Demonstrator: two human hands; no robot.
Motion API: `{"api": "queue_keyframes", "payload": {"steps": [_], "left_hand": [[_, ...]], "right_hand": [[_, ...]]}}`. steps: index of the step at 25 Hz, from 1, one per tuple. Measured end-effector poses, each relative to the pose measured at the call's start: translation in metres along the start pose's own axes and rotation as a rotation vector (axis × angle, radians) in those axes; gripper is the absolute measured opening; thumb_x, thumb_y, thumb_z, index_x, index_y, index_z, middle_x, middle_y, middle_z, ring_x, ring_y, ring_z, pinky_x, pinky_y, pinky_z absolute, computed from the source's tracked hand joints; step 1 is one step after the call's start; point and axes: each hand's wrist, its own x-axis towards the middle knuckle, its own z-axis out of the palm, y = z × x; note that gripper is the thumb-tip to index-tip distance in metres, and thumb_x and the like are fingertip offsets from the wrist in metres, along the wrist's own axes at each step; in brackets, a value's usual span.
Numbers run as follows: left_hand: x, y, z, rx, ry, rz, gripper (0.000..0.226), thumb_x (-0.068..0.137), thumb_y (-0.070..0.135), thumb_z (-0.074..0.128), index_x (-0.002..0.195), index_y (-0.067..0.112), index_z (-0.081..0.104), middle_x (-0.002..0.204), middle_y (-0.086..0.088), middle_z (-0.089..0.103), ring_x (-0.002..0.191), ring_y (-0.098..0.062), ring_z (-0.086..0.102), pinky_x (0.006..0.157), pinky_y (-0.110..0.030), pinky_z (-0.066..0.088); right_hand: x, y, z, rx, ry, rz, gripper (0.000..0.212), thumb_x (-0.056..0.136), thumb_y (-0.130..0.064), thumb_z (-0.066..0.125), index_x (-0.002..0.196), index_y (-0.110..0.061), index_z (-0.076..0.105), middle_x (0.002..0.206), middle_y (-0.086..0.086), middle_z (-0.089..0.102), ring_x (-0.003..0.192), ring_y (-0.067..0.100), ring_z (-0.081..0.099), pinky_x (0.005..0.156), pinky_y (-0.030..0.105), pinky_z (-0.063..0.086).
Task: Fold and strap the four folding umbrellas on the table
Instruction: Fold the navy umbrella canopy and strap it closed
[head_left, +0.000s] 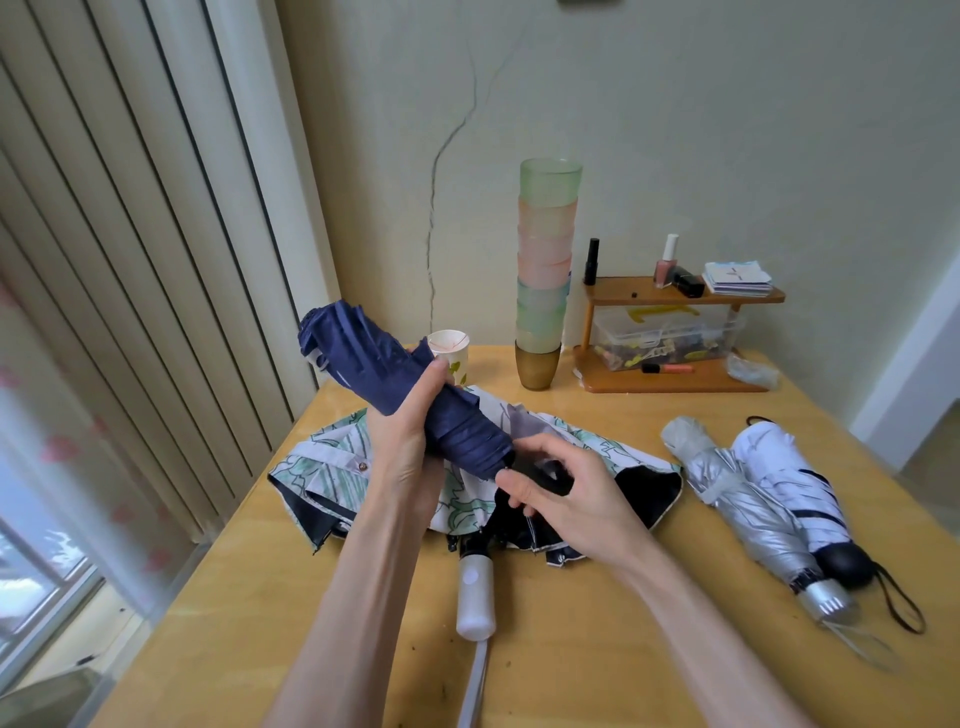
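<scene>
My left hand (410, 441) grips the middle of a rolled navy blue umbrella (363, 353), held tilted above the table with its tip up and to the left. At the umbrella's lower end my right hand (561, 493) curls round its black handle. Under both hands a white umbrella with a green leaf print (332, 467) lies loose and unfolded on the table, its white handle (475, 597) pointing toward me. To the right lie a folded silver umbrella (737, 499) and a folded white umbrella (800, 478) side by side.
The wooden table (597, 649) carries a tall stack of coloured cups (545, 270), a paper cup (451, 349) and a small wooden shelf (675, 296) with bottles and a plastic box at the back. A curtain and a window are on the left.
</scene>
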Motion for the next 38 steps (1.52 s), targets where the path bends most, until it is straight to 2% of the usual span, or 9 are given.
{"api": "queue_keyframes", "payload": {"steps": [4,9,13,17,20,24,30,34,38], "left_hand": [[-0.001,0.006,0.003,0.101,-0.049,0.033,0.04,0.081,0.024,0.087,0.109,0.005,0.065,0.089,-0.016,0.062,0.064,-0.026,0.066,0.064,-0.035,0.057],[-0.006,-0.003,0.012,0.342,-0.228,0.027,0.035,0.064,0.034,0.097,0.094,0.024,0.083,0.09,0.001,0.078,0.076,-0.016,0.072,0.075,-0.045,0.064],[-0.01,-0.008,0.015,0.42,-0.374,0.073,0.079,0.042,0.061,0.1,0.104,0.018,0.076,0.095,0.002,0.08,0.089,-0.011,0.075,0.076,-0.024,0.059],[-0.011,-0.004,0.014,0.458,-0.458,0.089,0.043,0.059,0.025,0.094,0.099,0.029,0.079,0.097,0.005,0.079,0.092,-0.01,0.073,0.08,-0.024,0.058],[-0.017,-0.008,0.017,0.471,-0.474,0.051,0.038,0.072,0.007,0.087,0.103,0.025,0.077,0.1,0.0,0.079,0.092,-0.014,0.074,0.081,-0.027,0.058],[-0.02,-0.017,0.014,0.454,-0.376,0.042,0.029,0.078,0.011,0.08,0.094,0.036,0.08,0.09,0.003,0.078,0.081,-0.013,0.072,0.076,-0.029,0.059],[-0.018,-0.029,0.01,0.354,-0.171,-0.042,0.024,0.08,0.009,0.086,0.097,0.014,0.07,0.08,0.001,0.075,0.073,-0.014,0.07,0.065,-0.024,0.056],[-0.017,-0.027,0.009,0.397,-0.212,-0.01,0.028,0.083,0.018,0.083,0.108,0.018,0.072,0.099,-0.003,0.079,0.09,-0.016,0.074,0.077,-0.028,0.06],[-0.021,-0.023,0.009,0.415,-0.262,-0.009,0.028,0.089,0.013,0.082,0.114,0.019,0.07,0.104,-0.002,0.08,0.097,-0.018,0.076,0.083,-0.031,0.062]], "right_hand": [[0.002,-0.014,-0.012,-0.089,-0.083,0.026,0.024,0.096,-0.034,0.076,0.118,-0.024,0.076,0.112,-0.009,0.078,0.107,0.011,0.072,0.098,0.033,0.056],[0.005,-0.045,-0.012,0.004,0.212,-0.178,0.018,0.1,-0.034,0.072,0.116,-0.027,0.075,0.107,-0.012,0.078,0.106,0.005,0.071,0.087,0.021,0.054],[0.01,-0.047,-0.01,-0.002,0.297,-0.213,0.008,0.098,-0.024,0.076,0.103,-0.03,0.078,0.097,-0.011,0.079,0.096,0.008,0.073,0.081,0.023,0.056],[0.012,-0.038,-0.015,-0.084,0.317,-0.211,0.006,0.1,-0.02,0.074,0.099,-0.02,0.079,0.092,-0.007,0.078,0.09,0.015,0.073,0.078,0.029,0.057],[0.012,-0.039,-0.015,-0.068,0.365,-0.22,0.009,0.101,-0.018,0.072,0.094,-0.019,0.079,0.086,-0.007,0.077,0.084,0.013,0.074,0.073,0.026,0.057],[0.011,-0.039,-0.013,-0.151,0.459,-0.234,0.018,0.102,-0.022,0.071,0.084,-0.021,0.075,0.077,-0.006,0.075,0.078,0.018,0.073,0.068,0.031,0.058],[0.01,-0.033,-0.023,-0.113,0.568,-0.158,0.02,0.101,-0.023,0.073,0.081,-0.026,0.075,0.073,-0.005,0.075,0.076,0.018,0.074,0.072,0.035,0.06],[0.005,-0.046,-0.01,-0.242,0.438,-0.353,0.016,0.1,-0.017,0.073,0.085,-0.014,0.076,0.08,-0.006,0.07,0.077,0.015,0.067,0.072,0.026,0.054],[0.005,-0.055,0.002,-0.331,0.474,-0.429,0.011,0.094,-0.016,0.079,0.084,-0.014,0.077,0.079,-0.008,0.07,0.075,0.013,0.069,0.071,0.027,0.056]]}}
